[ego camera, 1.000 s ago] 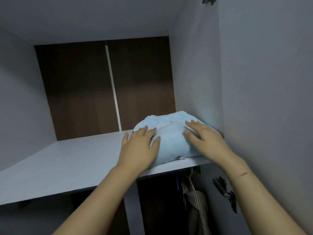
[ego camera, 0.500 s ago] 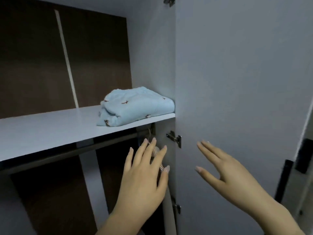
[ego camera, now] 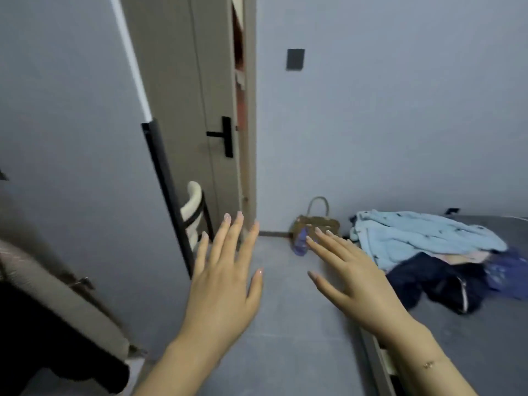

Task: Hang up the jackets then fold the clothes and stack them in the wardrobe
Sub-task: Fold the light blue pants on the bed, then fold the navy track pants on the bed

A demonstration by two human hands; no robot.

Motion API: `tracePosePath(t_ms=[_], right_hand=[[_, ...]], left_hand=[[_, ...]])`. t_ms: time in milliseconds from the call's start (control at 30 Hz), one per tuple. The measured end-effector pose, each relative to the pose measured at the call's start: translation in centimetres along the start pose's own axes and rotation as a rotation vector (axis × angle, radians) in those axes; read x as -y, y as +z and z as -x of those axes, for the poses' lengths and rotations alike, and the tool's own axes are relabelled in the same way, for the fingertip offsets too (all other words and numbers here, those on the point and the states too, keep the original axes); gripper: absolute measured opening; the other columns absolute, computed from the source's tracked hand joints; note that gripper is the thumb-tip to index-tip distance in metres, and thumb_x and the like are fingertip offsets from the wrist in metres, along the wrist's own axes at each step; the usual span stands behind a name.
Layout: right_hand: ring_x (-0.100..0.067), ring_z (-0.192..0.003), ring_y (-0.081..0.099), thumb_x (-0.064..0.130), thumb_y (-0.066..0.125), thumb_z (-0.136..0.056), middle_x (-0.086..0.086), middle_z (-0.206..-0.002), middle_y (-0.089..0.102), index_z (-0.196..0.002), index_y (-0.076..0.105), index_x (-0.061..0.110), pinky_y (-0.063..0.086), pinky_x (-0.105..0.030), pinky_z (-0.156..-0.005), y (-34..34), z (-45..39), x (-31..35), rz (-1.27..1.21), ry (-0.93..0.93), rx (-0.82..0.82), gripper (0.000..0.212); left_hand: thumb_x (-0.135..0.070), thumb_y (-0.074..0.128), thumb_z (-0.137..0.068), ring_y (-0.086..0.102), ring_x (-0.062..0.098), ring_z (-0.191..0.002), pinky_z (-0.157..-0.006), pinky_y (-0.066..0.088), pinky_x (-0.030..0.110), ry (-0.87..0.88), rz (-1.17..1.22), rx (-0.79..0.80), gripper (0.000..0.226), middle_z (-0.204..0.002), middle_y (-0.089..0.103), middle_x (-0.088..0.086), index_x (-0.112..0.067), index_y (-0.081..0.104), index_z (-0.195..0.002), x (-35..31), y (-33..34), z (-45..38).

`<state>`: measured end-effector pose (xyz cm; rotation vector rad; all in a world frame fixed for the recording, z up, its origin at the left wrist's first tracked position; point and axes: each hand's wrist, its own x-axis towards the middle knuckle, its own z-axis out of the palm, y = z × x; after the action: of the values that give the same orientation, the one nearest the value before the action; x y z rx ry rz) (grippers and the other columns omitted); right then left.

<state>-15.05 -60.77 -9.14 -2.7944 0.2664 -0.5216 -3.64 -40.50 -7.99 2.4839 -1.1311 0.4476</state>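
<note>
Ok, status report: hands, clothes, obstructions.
Left hand, right hand open, empty. Clothes pile unfolded on bed, right. Nothing blocking.

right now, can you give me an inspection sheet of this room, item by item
surface: grey bed at the right carries the clothes; grey floor lies between it and the wardrobe.
job's things: light blue patterned fleece garment lies unfolded on top of the pile, dark navy garment crumpled in front of it, pink and purple pieces partly hidden beneath.
clutter: woven straw handbag on the floor by the wall.
grippers: left hand and right hand both open, fingers straight, holding nothing.
cables: nothing seen.
surroundings: open grey wardrobe door at left, beige room door with black lever handle, chair back behind it, dark wall switch.
</note>
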Motion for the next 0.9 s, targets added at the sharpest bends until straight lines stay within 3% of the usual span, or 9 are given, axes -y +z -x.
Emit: tracePosePath(t_ms=[67, 200, 333, 467, 533, 767, 900], right_hand=[[-0.008, -0.146, 0.024, 0.045, 0.052, -0.096, 0.012, -0.156, 0.030, -0.147, 0.041, 0.031, 0.026, -0.036, -0.118, -1.5, 3.7, -4.3, 0.024, 0.126, -0.007, 0.054], [-0.010, -0.145, 0.027, 0.041, 0.053, -0.098, 0.011, -0.156, 0.030, -0.147, 0.041, 0.029, 0.022, -0.030, -0.119, -4.2, 10.5, -12.4, 0.064, 0.367, -0.025, 0.052], [-0.006, -0.146, 0.023, 0.044, 0.047, -0.099, 0.013, -0.157, 0.027, -0.149, 0.037, 0.032, 0.021, -0.029, -0.119, -6.0, 16.7, -20.2, 0.056, 0.574, -0.039, 0.052], [-0.001, -0.145, 0.018, 0.045, 0.044, -0.100, 0.018, -0.157, 0.021, -0.150, 0.032, 0.035, 0.004, -0.012, -0.115, -6.9, 21.5, -28.0, 0.048, 0.731, -0.058, 0.052], [0.002, -0.144, 0.017, 0.044, 0.044, -0.100, 0.020, -0.156, 0.020, -0.150, 0.031, 0.036, 0.000, -0.009, -0.113, -7.0, 23.2, -31.4, 0.035, 0.789, -0.052, 0.052], [0.002, -0.145, 0.014, 0.049, 0.039, -0.100, 0.024, -0.157, 0.016, -0.150, 0.028, 0.040, 0.005, -0.013, -0.114, -5.1, 24.7, -41.8, -0.039, 0.955, -0.041, 0.052], [0.003, -0.145, 0.015, 0.049, 0.039, -0.100, 0.025, -0.156, 0.018, -0.148, 0.029, 0.043, 0.011, -0.018, -0.117, -2.1, 22.2, -47.9, -0.088, 1.068, -0.070, 0.050]], left_hand=[[-0.038, 0.045, -0.094, 0.011, 0.016, -0.150, -0.121, 0.013, 0.047, 0.092, 0.065, 0.036, 0.065, -0.161, 0.021, 0.000, -0.023, 0.026, -0.154, -4.7, 2.7, -1.3], [-0.035, 0.050, -0.095, 0.015, 0.017, -0.149, -0.120, 0.014, 0.045, 0.280, 0.154, 0.138, 0.061, -0.160, 0.025, 0.001, -0.024, 0.032, -0.151, -13.8, 8.7, -4.1], [-0.036, 0.045, -0.097, 0.008, 0.014, -0.150, -0.120, 0.008, 0.043, 0.410, 0.255, 0.264, 0.059, -0.162, 0.017, -0.002, -0.028, 0.027, -0.152, -23.0, 15.5, -6.8], [-0.041, 0.041, -0.100, -0.011, 0.004, -0.147, -0.120, -0.006, 0.035, 0.509, 0.293, 0.380, 0.060, -0.163, 0.003, -0.008, -0.033, 0.017, -0.154, -31.5, 22.8, -8.7], [-0.043, 0.038, -0.101, -0.011, 0.006, -0.148, -0.120, -0.008, 0.033, 0.540, 0.296, 0.423, 0.060, -0.163, -0.001, -0.008, -0.033, 0.013, -0.154, -35.0, 25.9, -9.7], [-0.044, 0.037, -0.101, -0.019, -0.002, -0.139, -0.122, 0.002, 0.035, 0.595, 0.358, 0.590, 0.059, -0.163, -0.001, -0.009, -0.032, 0.016, -0.154, -42.0, 35.7, -15.5], [-0.042, 0.041, -0.100, 0.000, 0.010, -0.150, -0.121, 0.006, 0.037, 0.627, 0.374, 0.702, 0.059, -0.163, 0.004, -0.006, -0.029, 0.020, -0.154, -43.9, 43.4, -21.5]])
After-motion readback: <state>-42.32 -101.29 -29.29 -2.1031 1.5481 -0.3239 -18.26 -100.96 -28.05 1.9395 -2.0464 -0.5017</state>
